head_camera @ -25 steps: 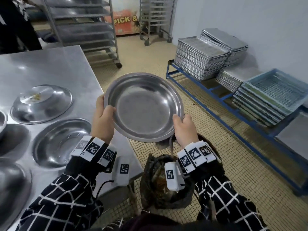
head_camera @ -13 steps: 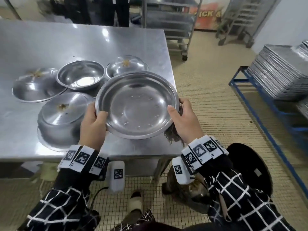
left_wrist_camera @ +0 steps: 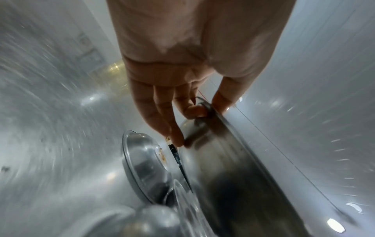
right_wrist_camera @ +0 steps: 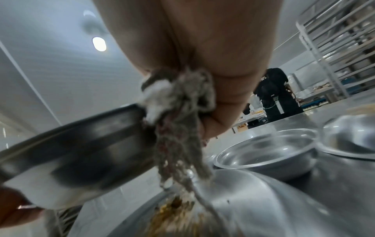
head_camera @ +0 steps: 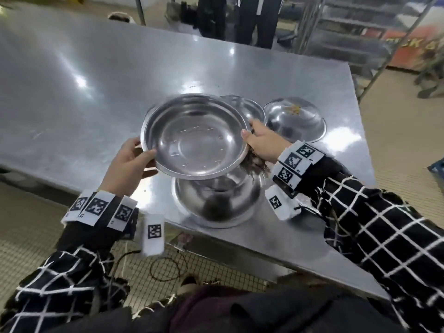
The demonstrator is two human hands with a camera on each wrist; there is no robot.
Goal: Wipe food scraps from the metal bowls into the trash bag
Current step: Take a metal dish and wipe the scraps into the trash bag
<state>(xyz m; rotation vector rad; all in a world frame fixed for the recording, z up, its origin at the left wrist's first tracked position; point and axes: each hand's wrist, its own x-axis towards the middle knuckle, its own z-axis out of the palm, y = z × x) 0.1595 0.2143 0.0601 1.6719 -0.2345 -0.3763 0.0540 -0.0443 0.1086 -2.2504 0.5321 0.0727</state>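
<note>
I had the wiped bowl (head_camera: 195, 138) up between both hands, level and mouth-up over the steel table (head_camera: 72, 75), because its inside looked clean and, as I judged it, it was ready to be set down among the others. My left hand (head_camera: 127, 167) gripped the rim at nine o'clock, thumb inside the lip and fingers under the wall, as the left wrist view showed. My right hand (head_camera: 263, 144) took the rim at three o'clock, thumb on the lip, and the same hand pinched a grey, frayed rag (head_camera: 252, 163) against the bowl's underside; I read that as keeping the wiper ready for the next bowl rather than putting it down.

Directly under the held bowl, at six o'clock from it, an upturned bowl (head_camera: 217, 200) sat on the table near its front edge, and the right wrist view showed brownish scraps stuck to its base, just under the dangling rag. At one o'clock an upright bowl (head_camera: 249, 108) peeked out behind the held one, and at two o'clock a second upturned bowl (head_camera: 295, 118) carried a yellowish crumb patch on top.

My count: four bowls in all, one held and three resting, two of those upturned and soiled; one rag. The trash bag was not in any view.
</note>
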